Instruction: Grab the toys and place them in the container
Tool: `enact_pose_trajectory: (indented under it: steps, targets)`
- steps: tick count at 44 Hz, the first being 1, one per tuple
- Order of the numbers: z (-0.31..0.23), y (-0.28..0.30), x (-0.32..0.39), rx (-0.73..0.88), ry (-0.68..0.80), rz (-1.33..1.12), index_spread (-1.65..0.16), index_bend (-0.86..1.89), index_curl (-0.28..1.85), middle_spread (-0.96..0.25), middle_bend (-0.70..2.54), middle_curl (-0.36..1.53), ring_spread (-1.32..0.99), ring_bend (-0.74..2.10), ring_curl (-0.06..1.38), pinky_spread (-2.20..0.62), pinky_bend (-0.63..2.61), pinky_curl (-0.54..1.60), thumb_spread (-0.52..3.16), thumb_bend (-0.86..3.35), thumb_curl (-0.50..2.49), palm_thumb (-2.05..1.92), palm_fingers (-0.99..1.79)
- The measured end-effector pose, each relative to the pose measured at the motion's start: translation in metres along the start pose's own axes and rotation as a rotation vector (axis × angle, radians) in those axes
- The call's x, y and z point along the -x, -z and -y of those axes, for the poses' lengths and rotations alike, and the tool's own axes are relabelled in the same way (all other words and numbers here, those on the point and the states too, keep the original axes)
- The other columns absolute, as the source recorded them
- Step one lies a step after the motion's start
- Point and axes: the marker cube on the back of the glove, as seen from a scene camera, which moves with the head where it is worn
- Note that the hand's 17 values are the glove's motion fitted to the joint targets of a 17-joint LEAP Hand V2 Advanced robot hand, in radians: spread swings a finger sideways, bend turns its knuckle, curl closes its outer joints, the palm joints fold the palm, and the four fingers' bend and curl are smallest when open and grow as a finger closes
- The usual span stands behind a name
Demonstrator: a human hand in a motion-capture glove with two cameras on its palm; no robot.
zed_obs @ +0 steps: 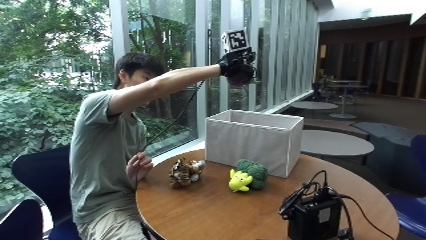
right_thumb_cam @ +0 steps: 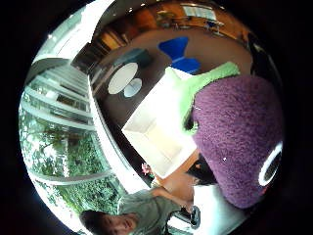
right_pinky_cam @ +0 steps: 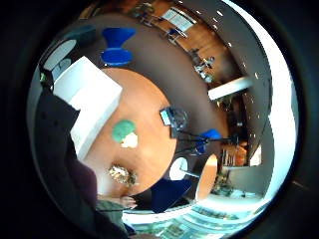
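Observation:
My gloved right hand (zed_obs: 234, 64) is raised high above the open white fabric container (zed_obs: 253, 140) and grips a purple plush eggplant (zed_obs: 241, 76). Close to the palm, the eggplant (right_thumb_cam: 239, 142) shows a green stem and a white ring mark, with the container's open inside (right_thumb_cam: 156, 132) below it. On the round wooden table (zed_obs: 213, 210), in front of the container, lie a striped tiger plush (zed_obs: 184, 172), a yellow toy (zed_obs: 239, 181) and a green broccoli plush (zed_obs: 255, 172). From above, the container (right_pinky_cam: 89, 99), broccoli (right_pinky_cam: 122, 130) and tiger (right_pinky_cam: 122, 175) show on the tabletop.
A black device with cables (zed_obs: 313, 215) stands at the table's near right edge. The person's bare left hand (zed_obs: 140, 166) hovers at the table's edge beside the tiger. Blue chairs (right_pinky_cam: 117, 46) and other round tables (zed_obs: 333, 142) surround it. Windows run behind the container.

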Motion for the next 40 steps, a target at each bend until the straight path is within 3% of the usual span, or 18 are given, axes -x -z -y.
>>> enact_pose_trajectory:
  steps: [5, 22, 28, 35, 40]
  targets:
    - [0.023, -0.014, 0.04, -0.001, 0.092, 0.009, -0.41, 0.77, 0.42, -0.27, 1.05, 0.83, -0.35, 1.38, 0.57, -0.36, 1.05, 0.46, 0.34, 0.09, 0.85, 0.66, 1.01]
    - [0.072, -0.066, 0.115, 0.071, 0.096, 0.059, -0.41, 0.7, 0.53, -0.28, 1.0, 0.85, -0.34, 1.36, 0.58, -0.37, 1.07, 0.46, 0.35, 0.03, 0.92, 0.65, 0.93]
    - [0.077, -0.088, 0.131, 0.157, -0.015, 0.094, -0.4, 0.51, 0.52, -0.3, 0.91, 0.83, -0.35, 1.33, 0.56, -0.38, 1.15, 0.48, 0.4, -0.01, 0.93, 0.63, 0.77]
    - [0.078, -0.106, 0.12, 0.251, -0.395, 0.023, -0.32, 0.15, 0.47, -0.32, 0.58, 0.72, -0.34, 1.35, 0.55, -0.37, 1.3, 0.49, 0.77, -0.05, 0.84, 0.43, 0.4]
    - [0.069, -0.106, 0.121, 0.24, -0.214, 0.05, -0.27, 0.11, 0.41, -0.29, 0.41, 0.66, -0.32, 1.3, 0.51, -0.33, 1.35, 0.49, 0.97, -0.05, 0.76, 0.31, 0.26]
